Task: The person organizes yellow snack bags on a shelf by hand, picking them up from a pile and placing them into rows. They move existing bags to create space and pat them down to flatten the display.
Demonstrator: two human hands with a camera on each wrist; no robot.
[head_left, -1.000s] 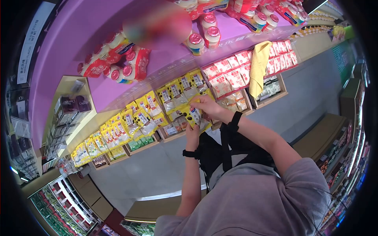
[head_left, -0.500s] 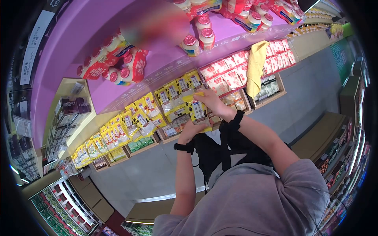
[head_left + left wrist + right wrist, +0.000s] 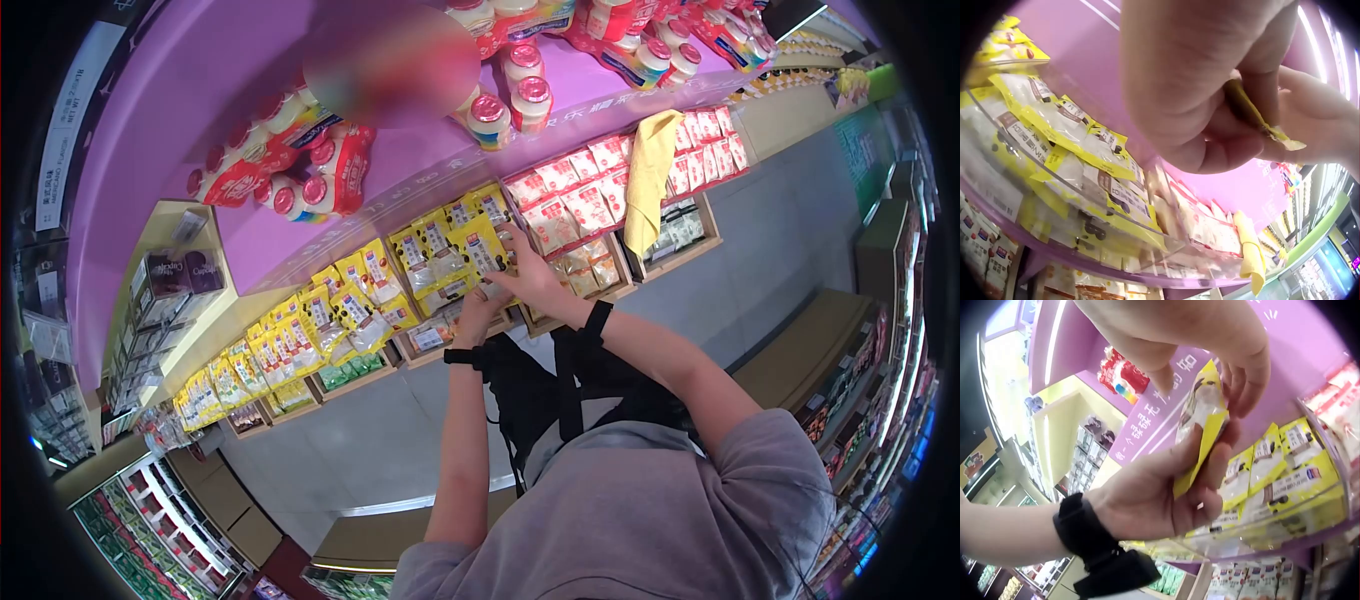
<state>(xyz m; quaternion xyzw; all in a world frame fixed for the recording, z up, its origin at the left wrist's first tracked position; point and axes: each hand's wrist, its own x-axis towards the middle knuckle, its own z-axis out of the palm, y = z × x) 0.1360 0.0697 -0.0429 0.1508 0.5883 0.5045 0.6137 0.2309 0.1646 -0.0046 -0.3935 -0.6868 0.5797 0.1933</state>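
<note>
A yellow snack bag (image 3: 478,243) with dark round fruit printed on it is held up before the rack of similar bags. My left hand (image 3: 480,308) grips its lower end; in the right wrist view the left thumb (image 3: 1190,440) lies across the near face, fingers behind. My right hand (image 3: 537,283) holds the bag's right side, and its fingers (image 3: 1244,381) curl by the upper edge in the right wrist view. Seen from the left wrist, only a thin yellow edge of the bag (image 3: 1254,109) shows between the fingers.
Yellow bags (image 3: 345,310) fill a clear-fronted rack on the purple display (image 3: 420,180). Right of them lie red and white packets (image 3: 590,195) with a yellow cloth (image 3: 652,180) draped over. Bottle packs (image 3: 310,180) stand above; wooden bins (image 3: 690,240) sit below.
The bag has risen and moved forward, from low in front of the rack to overlapping the bags there. My right hand has shifted from its top corner to its right side.
</note>
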